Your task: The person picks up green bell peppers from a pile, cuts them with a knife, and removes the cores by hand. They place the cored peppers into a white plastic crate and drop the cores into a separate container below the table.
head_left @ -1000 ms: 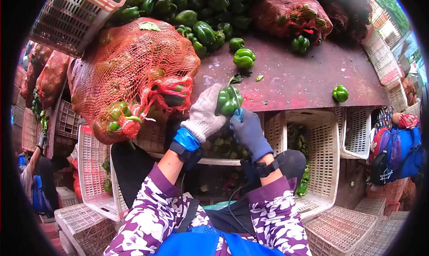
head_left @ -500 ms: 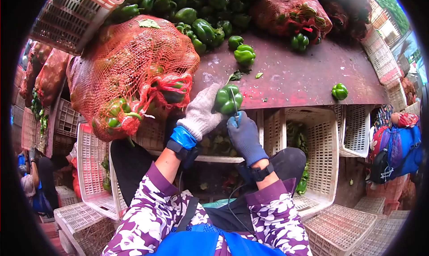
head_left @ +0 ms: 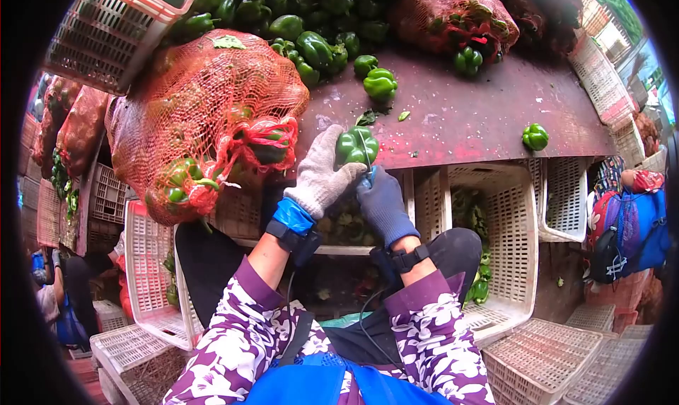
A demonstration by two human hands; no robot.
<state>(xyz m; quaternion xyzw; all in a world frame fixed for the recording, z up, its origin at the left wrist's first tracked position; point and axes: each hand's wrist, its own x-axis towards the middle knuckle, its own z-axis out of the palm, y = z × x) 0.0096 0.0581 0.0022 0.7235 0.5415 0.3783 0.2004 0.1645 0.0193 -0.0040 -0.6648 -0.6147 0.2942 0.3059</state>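
Observation:
In a whitish knit glove, my left hand (head_left: pixel 322 173) grips a green bell pepper (head_left: pixel 351 147) from its left side, near the front edge of the dark reddish table (head_left: pixel 453 122). My right hand (head_left: pixel 387 205), in a blue-grey glove, is closed on the handle of a small knife (head_left: pixel 366 150). The thin blade lies across the pepper's face; how deep it sits cannot be made out. Beyond the held pepper, another green pepper (head_left: pixel 380 84) rests on the table beside a smaller one.
A red mesh sack (head_left: pixel 212 115) of peppers bulges at the left, with another mesh sack (head_left: pixel 453 23) at the back. Peppers are heaped behind. Plastic crates (head_left: pixel 511 242) surround my legs. Other people are at the far left and right (head_left: pixel 629 224).
The view has shifted slightly. My left thumb now lies lower across the pepper's near side, and the knife still crosses the pepper, with its blade a little more upright.

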